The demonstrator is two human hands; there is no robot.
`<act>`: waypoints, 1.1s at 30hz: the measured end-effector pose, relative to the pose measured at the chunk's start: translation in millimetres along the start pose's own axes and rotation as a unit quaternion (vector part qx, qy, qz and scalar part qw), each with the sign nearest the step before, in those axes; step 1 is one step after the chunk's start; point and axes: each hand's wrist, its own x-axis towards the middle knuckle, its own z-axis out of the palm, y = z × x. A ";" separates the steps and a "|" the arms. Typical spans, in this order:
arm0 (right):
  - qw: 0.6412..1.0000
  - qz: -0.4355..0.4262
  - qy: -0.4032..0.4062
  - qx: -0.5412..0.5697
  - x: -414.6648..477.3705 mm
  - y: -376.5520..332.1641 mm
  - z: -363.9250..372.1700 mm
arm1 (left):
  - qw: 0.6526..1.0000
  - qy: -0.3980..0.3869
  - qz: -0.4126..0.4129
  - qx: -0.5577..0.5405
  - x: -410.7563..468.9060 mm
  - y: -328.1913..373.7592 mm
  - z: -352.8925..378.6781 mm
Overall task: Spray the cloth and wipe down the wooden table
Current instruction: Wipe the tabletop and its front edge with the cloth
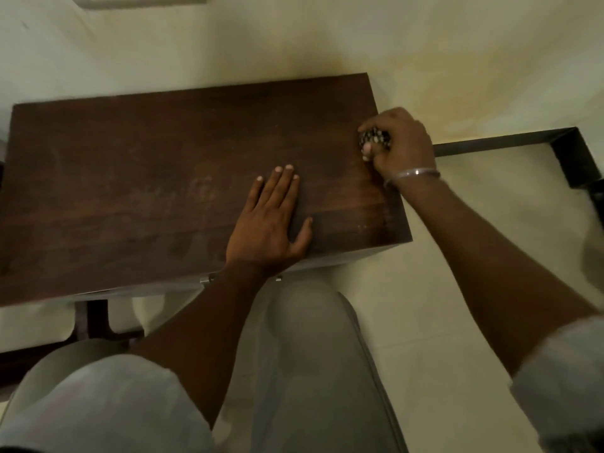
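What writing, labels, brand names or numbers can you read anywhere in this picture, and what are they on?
None: no readable text appears anywhere.
Table: bare dark wood, no label.
Cloth bunched in the right hand: speckled pattern only, no words.
Bangle: plain metal, no marking visible.
Left hand lies flat on the table, covering no print.

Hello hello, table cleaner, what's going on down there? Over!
Right hand shut on bunched cloth, pressing it at the wooden table's far right edge. Left hand open, flat on the top. Nothing in the way.
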 end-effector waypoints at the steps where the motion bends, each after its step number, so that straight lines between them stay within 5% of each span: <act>1: 1.000 -0.008 -0.006 0.001 -17.0 0.3 -0.8 | 1.000 0.000 -0.001 0.001 -0.4 -0.3 0.1; 9: 1.000 0.012 0.003 0.022 -3.0 -2.1 -6.1 | 1.000 0.012 0.004 -0.012 -0.7 1.0 -1.1; 33: 0.998 0.052 0.029 0.030 -140.7 -7.0 -12.8 | 0.995 0.004 -0.004 -0.096 -0.7 -1.8 -9.5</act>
